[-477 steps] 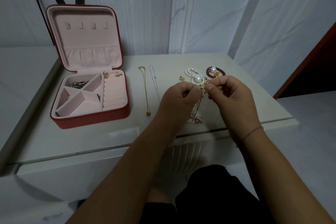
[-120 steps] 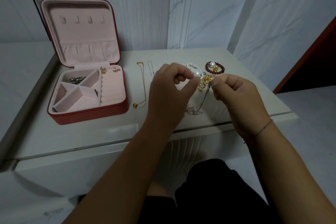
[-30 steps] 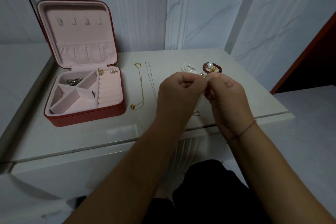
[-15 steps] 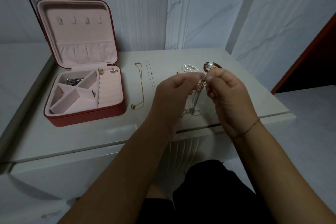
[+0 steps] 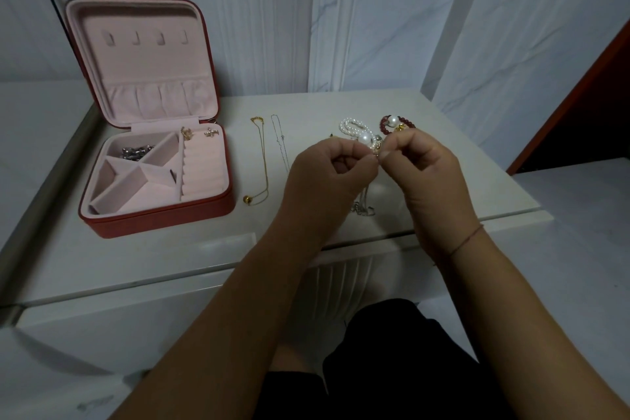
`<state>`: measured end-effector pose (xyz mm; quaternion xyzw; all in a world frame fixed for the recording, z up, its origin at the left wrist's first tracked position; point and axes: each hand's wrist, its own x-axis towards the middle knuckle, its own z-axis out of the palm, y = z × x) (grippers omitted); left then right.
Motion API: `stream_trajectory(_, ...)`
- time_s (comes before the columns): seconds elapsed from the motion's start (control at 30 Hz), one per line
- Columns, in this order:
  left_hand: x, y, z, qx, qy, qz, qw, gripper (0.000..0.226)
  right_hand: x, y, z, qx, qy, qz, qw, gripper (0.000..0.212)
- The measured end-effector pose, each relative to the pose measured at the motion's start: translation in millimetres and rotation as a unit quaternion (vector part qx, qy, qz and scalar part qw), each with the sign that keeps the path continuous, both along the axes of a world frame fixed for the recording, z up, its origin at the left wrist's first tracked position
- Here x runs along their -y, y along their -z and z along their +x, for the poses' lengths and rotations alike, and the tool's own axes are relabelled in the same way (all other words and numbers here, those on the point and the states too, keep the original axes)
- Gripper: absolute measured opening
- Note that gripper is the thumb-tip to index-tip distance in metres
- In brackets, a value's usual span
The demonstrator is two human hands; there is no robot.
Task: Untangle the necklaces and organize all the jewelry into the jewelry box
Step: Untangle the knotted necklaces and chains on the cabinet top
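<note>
- Head view, counted: one red jewelry box, two chains laid out straight, one pearl strand, one red bead bracelet, and one tangled chain in the hands.
- Box lid stands open and upright, pink inside, with four small hooks in a row and a gathered pocket below them.
- Two small gold earrings sit at the far end of the ring rolls; a dark silver piece lies in the far compartment. The other compartments show only pink lining.
- A gold necklace and a thinner silver necklace lie side by side between the box and the hands, apart from each other.
- Everything rests on a pale white tabletop, against white marble-look wall panels; a red-brown edge shows at the right.
- The left hand and right hand meet fingertip to fingertip, each pinching the top of the tangled chain, other fingers curled.
- That chain hangs from the pinch, its lower end bunched on the tabletop between the wrists.
- Pearl strand and bracelet lie just behind the hands, well right of the box.
</note>
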<state>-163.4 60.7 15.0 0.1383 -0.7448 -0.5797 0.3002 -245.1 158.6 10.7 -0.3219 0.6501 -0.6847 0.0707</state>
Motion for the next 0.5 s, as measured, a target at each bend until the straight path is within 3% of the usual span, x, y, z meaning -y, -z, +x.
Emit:
stream_trajectory(0.07, -0.6, -0.6, -0.6, -0.007, -0.009, -0.006, 1.000, 0.011, 1.4, -1.0, 1.3, 0.025, -0.012, -0.001, 1.000, 0.008)
stream_trajectory(0.2, -3.5, -4.5, 0.3, 0.002, 0.059, 0.137, 0.989, 0.031, 6.1, -1.7, 3.3, 0.182, -0.064, -0.058, 0.979, 0.016)
stream_trajectory(0.3, -1.7, -0.8, -1.3, 0.016, 0.097, 0.164, 0.982, 0.042, 5.2, -0.7, 3.8, 0.197, -0.072, -0.047, 0.977, 0.013)
stream_trajectory(0.4, 0.4, 0.4, -0.4, 0.025, 0.093, 0.130, 0.987, 0.037, 2.7, -0.5, 2.3, 0.165, -0.058, -0.017, 0.985, 0.017)
stream_trajectory(0.5, 3.1, -0.6, 0.2, 0.020, 0.050, -0.015, 0.998, 0.016, 3.7, 1.6, 2.4, 0.115, -0.035, 0.012, 0.993, 0.014)
